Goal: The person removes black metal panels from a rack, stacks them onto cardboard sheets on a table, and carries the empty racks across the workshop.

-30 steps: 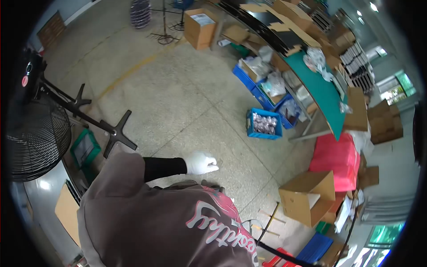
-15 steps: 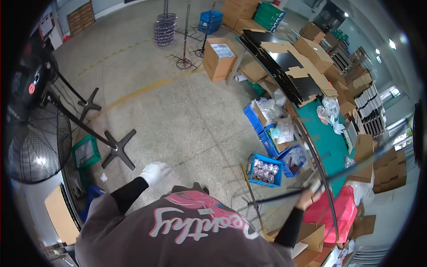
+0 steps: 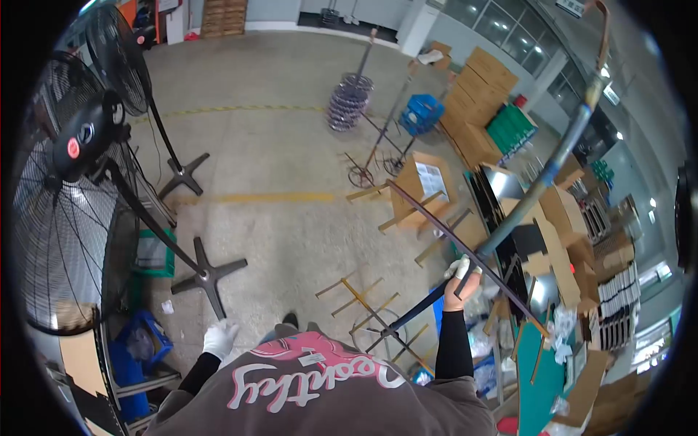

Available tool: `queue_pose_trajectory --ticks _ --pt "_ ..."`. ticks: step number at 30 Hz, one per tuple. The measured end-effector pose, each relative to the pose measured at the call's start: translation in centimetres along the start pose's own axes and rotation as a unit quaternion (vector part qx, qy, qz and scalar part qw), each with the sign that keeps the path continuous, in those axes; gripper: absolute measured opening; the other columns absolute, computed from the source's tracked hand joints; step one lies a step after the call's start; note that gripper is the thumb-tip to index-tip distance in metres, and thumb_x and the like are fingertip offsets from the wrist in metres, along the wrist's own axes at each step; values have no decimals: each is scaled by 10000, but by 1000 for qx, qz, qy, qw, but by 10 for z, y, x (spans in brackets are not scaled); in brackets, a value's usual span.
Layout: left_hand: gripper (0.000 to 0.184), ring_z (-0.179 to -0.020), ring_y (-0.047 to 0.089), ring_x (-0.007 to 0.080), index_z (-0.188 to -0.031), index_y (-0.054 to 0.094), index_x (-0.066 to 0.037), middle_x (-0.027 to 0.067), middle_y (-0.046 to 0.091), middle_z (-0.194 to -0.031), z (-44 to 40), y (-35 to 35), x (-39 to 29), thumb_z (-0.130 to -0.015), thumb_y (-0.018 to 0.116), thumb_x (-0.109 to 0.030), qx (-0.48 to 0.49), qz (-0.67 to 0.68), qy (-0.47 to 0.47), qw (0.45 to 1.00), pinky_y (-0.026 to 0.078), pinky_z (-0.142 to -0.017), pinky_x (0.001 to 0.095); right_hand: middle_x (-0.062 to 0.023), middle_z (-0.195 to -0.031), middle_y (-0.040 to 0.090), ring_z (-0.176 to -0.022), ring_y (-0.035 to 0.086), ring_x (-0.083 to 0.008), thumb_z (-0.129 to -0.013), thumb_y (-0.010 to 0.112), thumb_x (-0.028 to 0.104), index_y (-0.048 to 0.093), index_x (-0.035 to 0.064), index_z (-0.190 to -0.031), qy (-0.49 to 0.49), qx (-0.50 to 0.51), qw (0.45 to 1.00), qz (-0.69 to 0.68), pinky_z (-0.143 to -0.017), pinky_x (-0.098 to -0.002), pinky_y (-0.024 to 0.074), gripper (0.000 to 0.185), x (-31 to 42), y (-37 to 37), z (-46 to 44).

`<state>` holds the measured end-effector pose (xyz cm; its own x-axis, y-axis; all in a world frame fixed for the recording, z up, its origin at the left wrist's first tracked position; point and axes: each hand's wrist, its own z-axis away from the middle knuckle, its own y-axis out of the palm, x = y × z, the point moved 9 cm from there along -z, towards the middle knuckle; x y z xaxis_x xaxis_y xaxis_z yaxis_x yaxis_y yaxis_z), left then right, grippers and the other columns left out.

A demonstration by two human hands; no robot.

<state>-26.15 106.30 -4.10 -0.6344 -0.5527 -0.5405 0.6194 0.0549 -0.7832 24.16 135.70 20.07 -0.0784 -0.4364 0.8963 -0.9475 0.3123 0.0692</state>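
Observation:
My right hand (image 3: 463,285), in a partly white glove, is wrapped round the pole (image 3: 542,182) of a metal rack stand. The pole slants from the upper right, where its end is hooked, down towards my body. A dark crossbar (image 3: 443,227) with several prongs crosses it near my hand, and a lower set of rusty-yellow prongs (image 3: 360,296) spreads at its bottom end. My left hand (image 3: 219,338), in a white glove, hangs low at my left with loosely bent fingers and holds nothing. It is nearest to a leg of the fan base (image 3: 209,275).
Large black fans (image 3: 73,218) stand on the left, above a green crate (image 3: 154,253) and a blue bin (image 3: 145,338). Ahead are a stack of rings on a pole (image 3: 350,104), further stands and a carton (image 3: 422,185). A green-topped workbench (image 3: 542,385) with cartons runs along the right.
My view has turned, and the stand has been raised and swung forward in my right hand, its prongs now ahead of me. My left hand has dropped lower and closer to my side.

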Motion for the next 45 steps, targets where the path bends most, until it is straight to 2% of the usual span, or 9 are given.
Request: queue_pose_trajectory --ticks 6,12,20,24,30,33,35,38,45 --pt "299 -916 545 138 -1020 591 7 67 599 -996 -128 -217 -165 -881 525 -249 -144 395 120 899 420 -839 284 -16 -625 484 -514 483 -95 -888 530 172 481 44 -900 -78 157 984 9 -463 -225 403 138 -43 154 -82" --pt "444 -1118 496 209 -1272 396 11 160 484 -1255 -192 -337 -346 -893 485 -201 -53 477 349 805 374 -945 313 -32 -737 532 -625 522 -136 -848 568 129 496 27 -937 -136 219 966 -31 -549 -271 428 154 -93 302 -132" --pt "637 -1145 474 227 -1376 230 -14 176 410 -1321 -371 -396 -503 -867 554 -218 -3 450 406 795 358 -978 337 -81 -779 548 -672 556 -198 -802 575 96 543 32 -918 -201 379 903 -18 -576 -317 449 136 -127 520 -203" --pt "558 -954 571 218 -1327 334 -2 147 576 -1075 -447 -420 -522 -851 563 -185 44 565 404 718 437 -858 324 -148 -825 572 -706 577 -295 -758 581 93 538 21 -988 -314 447 837 36 -600 -353 452 245 -143 623 -218" --pt "191 -439 419 147 -949 564 10 13 398 -480 -533 -485 -476 -784 555 -86 -108 619 394 671 360 -497 282 -176 -781 590 -719 585 -362 -703 604 52 520 17 -1044 -298 532 791 -49 -628 -381 458 353 -146 788 -242" --pt "130 -426 436 125 -871 562 15 28 460 -517 -581 -510 -447 -746 571 -18 -154 638 439 613 362 -448 266 -211 -812 588 -798 579 -386 -703 567 16 517 8 -1093 -304 580 750 -89 -649 -398 470 393 -189 867 -239" --pt "65 -413 410 134 -807 529 6 21 432 -504 -625 -525 -426 -745 544 -9 -180 627 455 606 347 -441 275 -248 -878 582 -917 548 -412 -717 560 15 464 5 -1197 -543 468 697 -29 -741 -405 474 490 -256 899 -218" --pt "48 -430 404 139 -783 481 -5 15 402 -515 -694 -548 -403 -751 514 -17 -225 616 449 607 353 -459 278 -250 -1240 444 -1159 440 -356 -746 652 160 342 -42 -1293 -257 616 743 54 -978 -363 362 660 -292 923 -242" --pt "62 -439 386 125 -797 474 -18 12 388 -530 -873 -597 -364 -741 492 -1 -307 596 359 649 351 -467 258 -252 -1103 540 -1018 525 -386 -760 642 249 471 -17 -1194 -1 572 775 268 -878 -413 430 537 -441 874 -364"
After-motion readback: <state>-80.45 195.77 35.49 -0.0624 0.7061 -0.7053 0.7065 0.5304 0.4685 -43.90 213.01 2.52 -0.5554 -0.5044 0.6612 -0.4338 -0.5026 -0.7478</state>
